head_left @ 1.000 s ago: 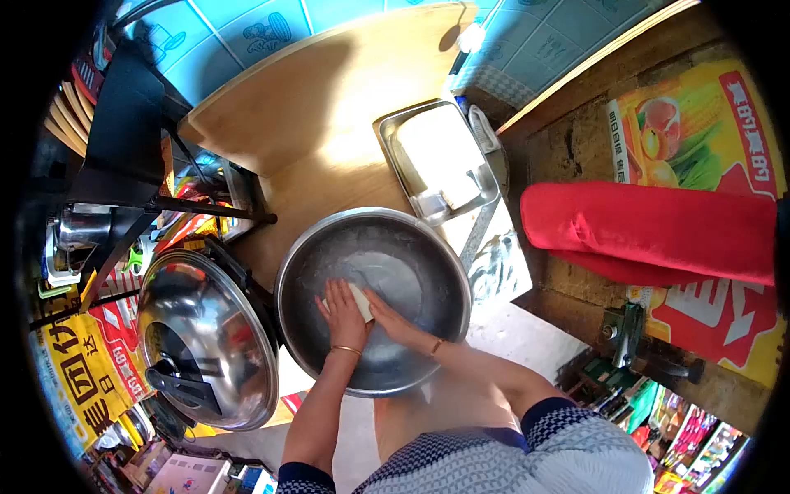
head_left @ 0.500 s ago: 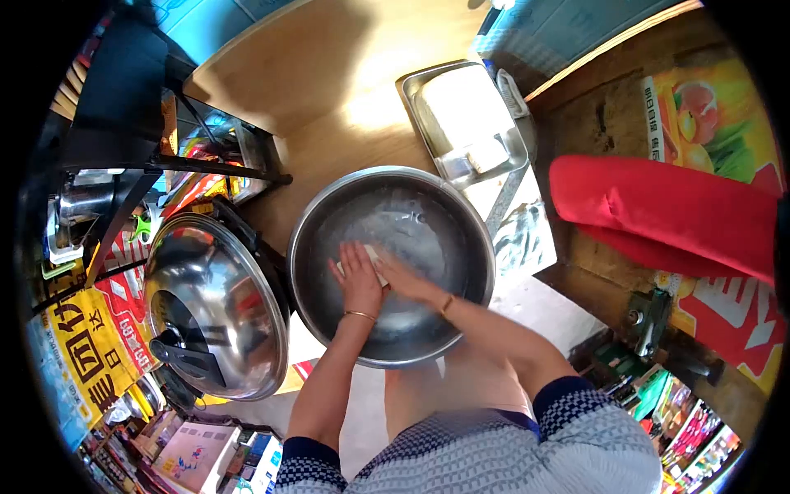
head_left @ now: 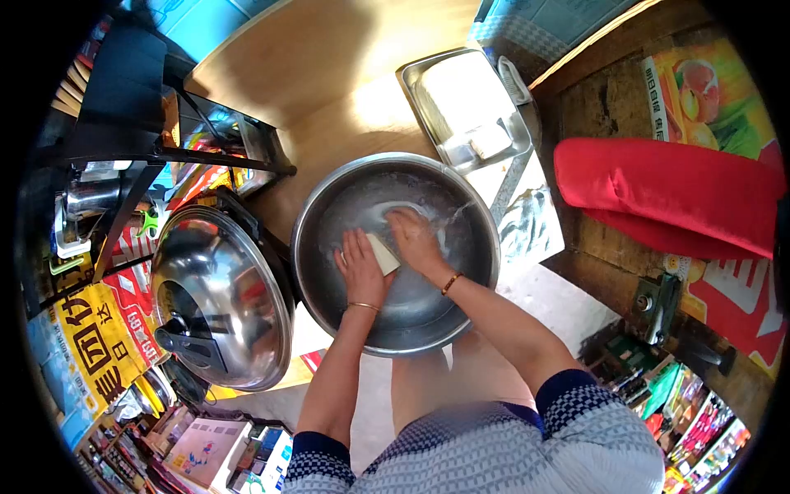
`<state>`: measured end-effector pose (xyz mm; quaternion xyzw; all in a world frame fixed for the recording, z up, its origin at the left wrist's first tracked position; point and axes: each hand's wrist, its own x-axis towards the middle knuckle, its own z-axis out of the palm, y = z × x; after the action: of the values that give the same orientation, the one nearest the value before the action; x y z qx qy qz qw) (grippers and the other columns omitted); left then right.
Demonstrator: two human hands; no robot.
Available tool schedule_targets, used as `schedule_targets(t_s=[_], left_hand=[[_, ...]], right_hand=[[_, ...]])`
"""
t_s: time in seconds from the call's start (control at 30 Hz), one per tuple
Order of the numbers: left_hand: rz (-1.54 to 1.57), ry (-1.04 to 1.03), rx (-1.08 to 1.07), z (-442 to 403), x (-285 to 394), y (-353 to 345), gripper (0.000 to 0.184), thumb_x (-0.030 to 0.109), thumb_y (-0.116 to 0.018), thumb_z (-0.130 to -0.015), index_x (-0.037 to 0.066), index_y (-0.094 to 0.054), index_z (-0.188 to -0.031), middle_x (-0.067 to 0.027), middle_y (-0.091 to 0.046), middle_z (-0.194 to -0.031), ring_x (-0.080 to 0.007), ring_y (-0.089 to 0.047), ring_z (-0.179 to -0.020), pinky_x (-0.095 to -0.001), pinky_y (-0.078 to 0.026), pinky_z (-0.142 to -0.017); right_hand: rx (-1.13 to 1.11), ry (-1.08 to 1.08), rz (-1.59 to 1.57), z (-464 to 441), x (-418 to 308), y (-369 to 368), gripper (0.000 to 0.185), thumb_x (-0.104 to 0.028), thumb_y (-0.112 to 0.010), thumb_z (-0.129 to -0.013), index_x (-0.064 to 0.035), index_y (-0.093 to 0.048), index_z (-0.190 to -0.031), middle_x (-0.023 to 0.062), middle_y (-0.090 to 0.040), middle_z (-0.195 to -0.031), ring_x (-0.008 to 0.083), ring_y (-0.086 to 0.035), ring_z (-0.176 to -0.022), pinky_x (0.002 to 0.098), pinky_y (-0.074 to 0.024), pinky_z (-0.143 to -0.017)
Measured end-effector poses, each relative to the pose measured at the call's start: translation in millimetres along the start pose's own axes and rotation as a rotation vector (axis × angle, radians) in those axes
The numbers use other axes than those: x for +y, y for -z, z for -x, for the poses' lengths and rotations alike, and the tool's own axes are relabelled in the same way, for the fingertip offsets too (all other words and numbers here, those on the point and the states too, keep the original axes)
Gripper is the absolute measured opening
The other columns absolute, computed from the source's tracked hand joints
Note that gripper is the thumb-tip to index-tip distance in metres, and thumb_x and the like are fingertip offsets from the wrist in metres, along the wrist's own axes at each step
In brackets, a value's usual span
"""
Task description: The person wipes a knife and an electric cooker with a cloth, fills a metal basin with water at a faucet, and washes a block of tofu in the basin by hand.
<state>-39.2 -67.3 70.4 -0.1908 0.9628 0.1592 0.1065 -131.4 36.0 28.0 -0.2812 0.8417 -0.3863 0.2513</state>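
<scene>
A wide metal basin [head_left: 301, 226] holds cloudy water. In it my left hand [head_left: 362, 267] grips a pale, flat-sided block that looks like tofu [head_left: 383, 254], fingers lying over its left side. Just to the right, my right hand [head_left: 416, 243] is in the basin, holding nothing that shows. Its fingers are loosely curved and apart from the block, with ripples around them. Behind the basin, a metal tray [head_left: 407, 78] contains a large white block of the same look [head_left: 465, 90] and a smaller cut piece [head_left: 490, 140].
A domed metal lid [head_left: 222, 296] with a black handle stands close on the left. Beside it is a black rack [head_left: 123, 107]. A long blade [head_left: 508, 193] lies by the tray. Red cloth [head_left: 658, 193] hangs at right, over a wooden surface with a metal latch [head_left: 656, 309].
My right hand has come away from the block and shifted up and right in the water. The left hand keeps the block, which shows more now.
</scene>
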Motion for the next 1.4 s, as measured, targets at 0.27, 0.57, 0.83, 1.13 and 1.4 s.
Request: schedule_targets(t_s=[0.27,0.57,0.83,1.13,1.4], left_hand=[[-0.02,-0.012,0.024,4.9,-6.4,-14.4,0.098,0.022,-0.077,-0.055,-0.003,-0.019,-0.13,-0.0222,-0.028,-0.131,-0.0346,-0.022,-0.126,-0.0519,-0.013,-0.102],[0.023,0.022,-0.07,-3.7,0.5,1.0,0.102,0.025,-0.078,-0.055,-0.004,-0.017,-0.132,-0.0226,-0.021,-0.136,-0.0333,-0.016,-0.13,-0.0545,-0.009,-0.103],[-0.267,-0.612,-0.213,-16.1,-41.8,4.8,0.105,0.032,-0.077,-0.053,0.002,-0.018,-0.135,-0.0167,-0.017,-0.141,-0.0276,-0.011,-0.133,-0.0547,-0.01,-0.103],[0.027,0.094,-0.115,19.2,5.4,14.2,0.096,0.034,-0.068,-0.065,-0.005,-0.012,-0.134,-0.0231,-0.008,-0.141,-0.0345,-0.009,-0.132,-0.0567,-0.008,-0.102],[-0.069,0.102,-0.115,13.3,8.0,7.4,0.086,0.028,-0.062,-0.072,-0.008,-0.012,-0.132,-0.0254,-0.011,-0.14,-0.0372,-0.01,-0.13,-0.0529,-0.008,-0.103]], right_hand=[[-0.213,-0.132,-0.731,-4.0,2.0,-45.0,0.044,-0.025,-0.037,-0.093,0.0003,-0.035,-0.129,0.0136,-0.031,-0.137,0.0226,-0.027,-0.127,0.0286,-0.0204,-0.104],[-0.167,-0.072,-0.765,6.8,4.0,-43.4,0.05,-0.028,-0.032,-0.093,0.0005,-0.022,-0.134,0.0135,-0.024,-0.14,0.0225,-0.024,-0.129,0.029,-0.0187,-0.105],[0.032,-0.154,-0.83,27.1,-38.8,-12.3,0.041,-0.026,-0.036,-0.092,0.0006,-0.04,-0.123,0.016,-0.042,-0.126,0.0255,-0.034,-0.122,0.0312,-0.0257,-0.101],[-0.251,-0.063,-0.367,28.7,-15.8,-15.7,0.043,-0.024,-0.035,-0.091,0.0002,-0.037,-0.126,0.0192,-0.036,-0.132,0.0311,-0.03,-0.125,0.0345,-0.0227,-0.103],[-0.526,0.079,-0.522,-14.6,-38.7,2.0,0.053,-0.035,-0.029,-0.093,0.0021,-0.032,-0.13,0.0189,-0.03,-0.136,0.0289,-0.027,-0.127,0.0319,-0.0187,-0.105]])
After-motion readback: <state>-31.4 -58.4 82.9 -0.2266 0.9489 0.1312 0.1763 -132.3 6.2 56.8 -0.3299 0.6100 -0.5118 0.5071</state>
